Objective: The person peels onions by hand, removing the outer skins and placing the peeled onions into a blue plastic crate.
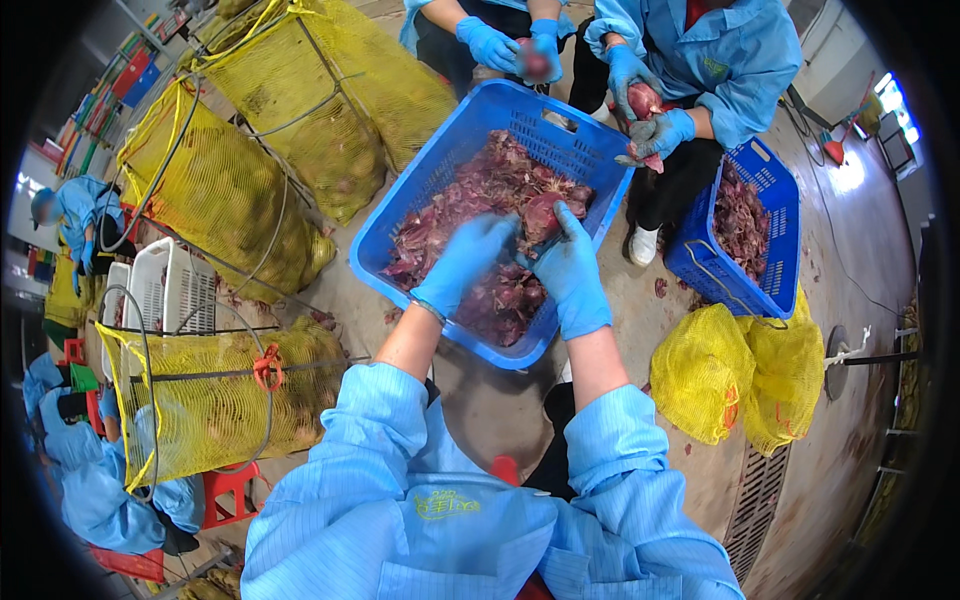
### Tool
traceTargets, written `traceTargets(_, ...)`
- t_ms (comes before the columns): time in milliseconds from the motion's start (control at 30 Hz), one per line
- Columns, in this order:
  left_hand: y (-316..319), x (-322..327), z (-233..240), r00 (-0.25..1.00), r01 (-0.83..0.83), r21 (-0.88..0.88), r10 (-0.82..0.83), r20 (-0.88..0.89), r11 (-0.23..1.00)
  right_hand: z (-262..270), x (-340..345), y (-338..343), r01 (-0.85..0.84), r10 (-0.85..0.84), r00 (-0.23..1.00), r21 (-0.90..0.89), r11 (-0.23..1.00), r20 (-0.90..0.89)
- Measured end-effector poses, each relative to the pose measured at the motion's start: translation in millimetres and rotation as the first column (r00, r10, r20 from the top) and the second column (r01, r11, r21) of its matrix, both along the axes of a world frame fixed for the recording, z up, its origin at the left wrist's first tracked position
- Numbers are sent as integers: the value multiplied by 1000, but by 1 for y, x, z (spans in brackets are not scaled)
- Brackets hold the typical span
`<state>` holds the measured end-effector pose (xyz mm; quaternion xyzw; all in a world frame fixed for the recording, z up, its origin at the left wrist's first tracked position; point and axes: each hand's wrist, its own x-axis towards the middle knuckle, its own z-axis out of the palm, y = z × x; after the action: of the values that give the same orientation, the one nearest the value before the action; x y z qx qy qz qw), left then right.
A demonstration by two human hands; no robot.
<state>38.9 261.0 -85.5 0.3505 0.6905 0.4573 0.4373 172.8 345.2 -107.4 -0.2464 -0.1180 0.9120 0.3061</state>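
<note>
A red onion (pixel 541 216) rests in the fingers of my right hand (pixel 576 281), which wears a blue glove. Close to the onion's left side is my left hand (pixel 472 259), gloved too and blurred, its fingers bent together. Whether it pinches any skin is hidden. Both hands are above a blue plastic crate (pixel 480 346) with slotted walls. Inside it lie loose red onion skins (pixel 431 232), and several onions (pixel 514 300) show among them near my hands.
Two co-workers' gloved hands (pixel 487 45) (pixel 634 90) hold red onions across the crate. Tall yellow mesh sacks (pixel 217 180) in metal frames stand left. At right are a second blue crate (pixel 784 225) of skins, yellow mesh bags (pixel 705 375) and a floor drain grate (pixel 756 502).
</note>
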Motion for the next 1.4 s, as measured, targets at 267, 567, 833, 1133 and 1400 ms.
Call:
traceTargets(267, -9, 15, -8, 653, 65, 55, -84, 752, 996, -8, 2, -1, -84, 63, 981, 111, 990, 182)
traceTargets(567, -11, 15, -5, 873, 1, 162, -80, 481, 987, -4, -13, -6, 70, -75, 995, 74, 995, 67)
traceTargets(833, -5, 27, -18, 982, 43, 266, -91, 169, 963, -28, 2, 2, -12, 5, 996, -73, 997, -86)
traceTargets(1133, -9, 3, -34, 954, 115, -41, -99, 282, 993, 33, 104, 74, 665, -595, 701, 61, 744, -393)
traceTargets(1400, -2, -9, -73, 932, 254, -76, -265, -248, 964, 14, 135, 79, 803, -834, 535, -226, 552, -134)
